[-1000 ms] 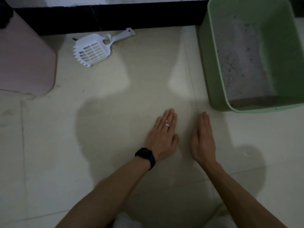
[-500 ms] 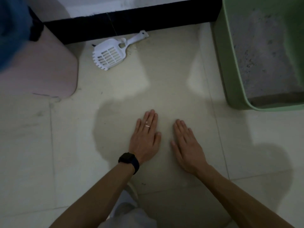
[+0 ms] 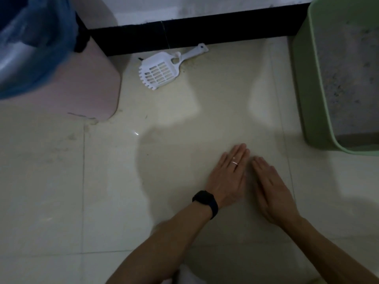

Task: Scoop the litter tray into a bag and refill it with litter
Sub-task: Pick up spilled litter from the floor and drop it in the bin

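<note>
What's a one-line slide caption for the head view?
Left hand and right hand open over tiled floor; white scoop untouched by skirting, green litter tray right, blue bag on pink bin left.

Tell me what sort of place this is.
Probably a corner of a home kept for a cat: pale floor tiles, a green litter tray holding grey litter, a white slotted scoop by the black skirting, and a pink bin lined with a blue bag.

one white slotted plastic scoop (image 3: 159, 73) was counted, one pale green plastic litter tray (image 3: 303, 89), one pink rounded bin (image 3: 88, 89) and one blue plastic bag (image 3: 34, 48). two bare hands were seen, a left hand (image 3: 227, 177) and a right hand (image 3: 274, 193), with one black wristband (image 3: 205, 202) and one thin ring (image 3: 235, 163).
</note>
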The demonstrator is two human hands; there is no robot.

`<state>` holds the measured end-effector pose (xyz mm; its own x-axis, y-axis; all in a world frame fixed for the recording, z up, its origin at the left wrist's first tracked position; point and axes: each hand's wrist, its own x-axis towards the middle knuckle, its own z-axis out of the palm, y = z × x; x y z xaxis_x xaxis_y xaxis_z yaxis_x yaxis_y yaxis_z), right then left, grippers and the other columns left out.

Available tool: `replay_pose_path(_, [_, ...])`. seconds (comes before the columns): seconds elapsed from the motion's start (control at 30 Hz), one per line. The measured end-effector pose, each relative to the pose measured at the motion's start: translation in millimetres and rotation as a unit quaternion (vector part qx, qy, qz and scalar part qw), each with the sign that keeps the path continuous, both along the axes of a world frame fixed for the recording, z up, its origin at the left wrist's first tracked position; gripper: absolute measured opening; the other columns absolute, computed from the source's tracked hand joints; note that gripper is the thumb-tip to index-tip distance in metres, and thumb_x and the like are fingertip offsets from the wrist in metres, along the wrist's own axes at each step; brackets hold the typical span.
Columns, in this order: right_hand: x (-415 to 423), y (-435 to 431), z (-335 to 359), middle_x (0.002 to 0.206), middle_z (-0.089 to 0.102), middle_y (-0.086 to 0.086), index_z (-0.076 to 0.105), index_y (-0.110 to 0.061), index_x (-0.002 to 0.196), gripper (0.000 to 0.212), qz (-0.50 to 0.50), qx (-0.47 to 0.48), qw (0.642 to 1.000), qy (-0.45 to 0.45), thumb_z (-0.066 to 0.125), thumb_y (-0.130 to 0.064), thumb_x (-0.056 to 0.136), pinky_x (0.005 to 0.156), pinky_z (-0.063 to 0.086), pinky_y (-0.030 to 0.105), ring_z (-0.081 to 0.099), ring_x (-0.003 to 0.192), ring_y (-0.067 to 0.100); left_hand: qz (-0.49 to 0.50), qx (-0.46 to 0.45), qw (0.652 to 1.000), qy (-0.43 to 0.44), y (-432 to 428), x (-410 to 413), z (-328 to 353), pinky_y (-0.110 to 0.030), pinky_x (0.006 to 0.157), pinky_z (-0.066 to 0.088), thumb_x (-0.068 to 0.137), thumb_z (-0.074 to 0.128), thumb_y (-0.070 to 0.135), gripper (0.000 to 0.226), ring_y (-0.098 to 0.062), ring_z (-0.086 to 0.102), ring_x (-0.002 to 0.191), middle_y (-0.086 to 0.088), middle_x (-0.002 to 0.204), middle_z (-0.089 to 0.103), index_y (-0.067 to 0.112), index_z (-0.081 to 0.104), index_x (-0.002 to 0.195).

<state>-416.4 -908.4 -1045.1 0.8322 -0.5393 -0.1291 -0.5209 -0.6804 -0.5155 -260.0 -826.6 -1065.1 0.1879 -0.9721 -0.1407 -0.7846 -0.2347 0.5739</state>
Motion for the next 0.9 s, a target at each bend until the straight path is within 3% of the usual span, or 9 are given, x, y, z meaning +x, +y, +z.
replay_pose_path(0.1, [2, -12, 2, 0.160, 0.022, 0.007, 0.026, -0.008, 0.152, 0.063, -0.055, -0.012, 0.998, 0.025, 0.035, -0.039, 0.098, 0.120, 0.020, 0.044, 0.017, 0.149, 0.017, 0.053, -0.025, 0.998, 0.026, 7, 19, 13, -0.043, 0.123, 0.009, 0.097, 0.031, 0.024, 0.061, -0.017, 0.006, 0.152, -0.005, 0.164, 0.015, 0.008, 0.023, 0.155])
replay_pose_path(0.27, [33, 4, 2, 0.161, 0.020, 0.010, 0.024, -0.004, 0.152, 0.070, -0.053, -0.033, 0.998, 0.022, 0.040, -0.043, 0.096, 0.122, 0.014, 0.041, 0.012, 0.150, 0.019, 0.306, 0.009, 0.949, -0.069, 74, 88, 16, -0.041, 0.123, 0.001, 0.093, 0.041, 0.025, 0.069, -0.019, 0.001, 0.152, -0.007, 0.164, 0.009, 0.009, 0.019, 0.156])
replay_pose_path(0.33, [45, 16, -3, 0.161, 0.020, 0.010, 0.026, -0.004, 0.151, 0.068, -0.079, -0.017, 0.997, 0.011, 0.041, -0.041, 0.096, 0.122, 0.013, 0.042, 0.012, 0.150, 0.018, 0.368, 0.048, 0.923, -0.103, 102, 110, 13, -0.043, 0.123, 0.000, 0.095, 0.037, 0.034, 0.072, -0.024, -0.002, 0.152, -0.012, 0.165, 0.002, 0.008, 0.011, 0.157])
replay_pose_path(0.43, [53, 27, -11, 0.160, 0.022, 0.009, 0.028, -0.004, 0.150, 0.063, -0.123, 0.009, 0.992, -0.016, 0.041, -0.035, 0.098, 0.122, 0.013, 0.045, 0.013, 0.150, 0.018, 0.408, 0.119, 0.902, -0.078, 122, 118, 5, -0.048, 0.122, 0.004, 0.099, 0.025, 0.040, 0.071, -0.025, -0.008, 0.152, -0.014, 0.164, -0.007, 0.006, 0.001, 0.157])
replay_pose_path(0.6, [47, 27, -9, 0.159, 0.026, 0.009, 0.032, -0.004, 0.149, 0.058, -0.123, 0.017, 0.992, -0.030, 0.041, -0.032, 0.098, 0.122, 0.013, 0.040, 0.017, 0.149, 0.017, 0.300, 0.105, 0.945, -0.074, 114, 74, 2, -0.042, 0.123, -0.001, 0.102, 0.027, 0.037, 0.068, -0.023, -0.008, 0.152, -0.014, 0.164, -0.003, 0.004, 0.006, 0.157])
replay_pose_path(0.73, [32, 24, -8, 0.158, 0.028, 0.007, 0.034, -0.005, 0.148, 0.057, -0.108, -0.001, 0.994, -0.024, 0.038, -0.033, 0.099, 0.121, 0.016, 0.039, 0.019, 0.148, 0.015, 0.096, 0.050, 0.993, -0.042, 84, 23, 4, -0.040, 0.123, 0.001, 0.103, 0.036, 0.032, 0.067, -0.020, -0.008, 0.152, -0.011, 0.165, -0.002, 0.005, 0.008, 0.157])
replay_pose_path(0.9, [6, 22, -11, 0.159, 0.023, 0.005, 0.029, -0.007, 0.151, 0.057, -0.109, -0.015, 0.994, -0.005, 0.033, -0.033, 0.100, 0.121, 0.018, 0.042, 0.017, 0.149, 0.016, 0.013, 0.031, 0.999, -0.009, 29, -11, 2, -0.039, 0.124, 0.004, 0.103, 0.030, 0.030, 0.063, -0.017, -0.007, 0.152, -0.009, 0.165, -0.002, 0.005, 0.008, 0.157])
